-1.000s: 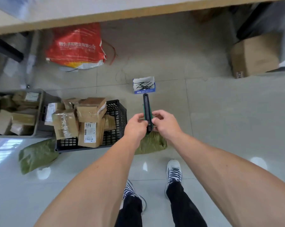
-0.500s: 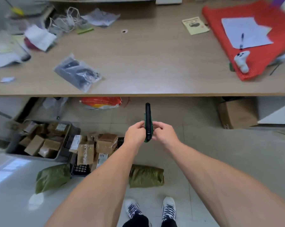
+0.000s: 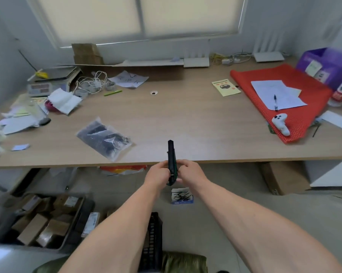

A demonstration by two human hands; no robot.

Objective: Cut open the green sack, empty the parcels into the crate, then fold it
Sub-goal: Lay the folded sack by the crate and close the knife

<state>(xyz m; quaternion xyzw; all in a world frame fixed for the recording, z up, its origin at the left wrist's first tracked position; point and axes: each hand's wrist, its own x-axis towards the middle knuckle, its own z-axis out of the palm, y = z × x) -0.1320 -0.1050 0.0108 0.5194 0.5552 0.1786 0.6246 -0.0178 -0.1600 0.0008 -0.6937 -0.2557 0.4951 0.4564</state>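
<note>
- Hands together at mid-frame: left hand (image 3: pixel 158 176) and right hand (image 3: pixel 191 173) both grasp the lower end of a box cutter (image 3: pixel 171 162), fingers pinched on either side of it.
- Cutter stands upright, dark body with a green edge, its top end over the front edge of the counter (image 3: pixel 185 123); whether a blade is out, cannot tell.
- Green sack (image 3: pixel 183 262) lies on the floor at bottom of frame, crumpled, just right of the black crate (image 3: pixel 152 241); another green bit shows at bottom left by the left forearm.
- Black crate stands on the floor between the forearms, mostly hidden by the left arm.
- Grey bin (image 3: pixel 38 219) of brown parcels sits left of the black crate, under the counter edge; blurred.
- Small box of black ties (image 3: pixel 181 196) on the floor just below the hands.
- On the counter: clear plastic bag (image 3: pixel 105 137) with dark contents near the front left, red mat (image 3: pixel 284 99) at right with white papers (image 3: pixel 276 94), a pen (image 3: pixel 275 102) and a white controller (image 3: pixel 281 123) on it.
- Scale (image 3: pixel 48 81), white cables (image 3: pixel 93 80) and loose papers clutter the far left of the counter.
- Cardboard box (image 3: pixel 284 178) on the floor under the counter at right.
</note>
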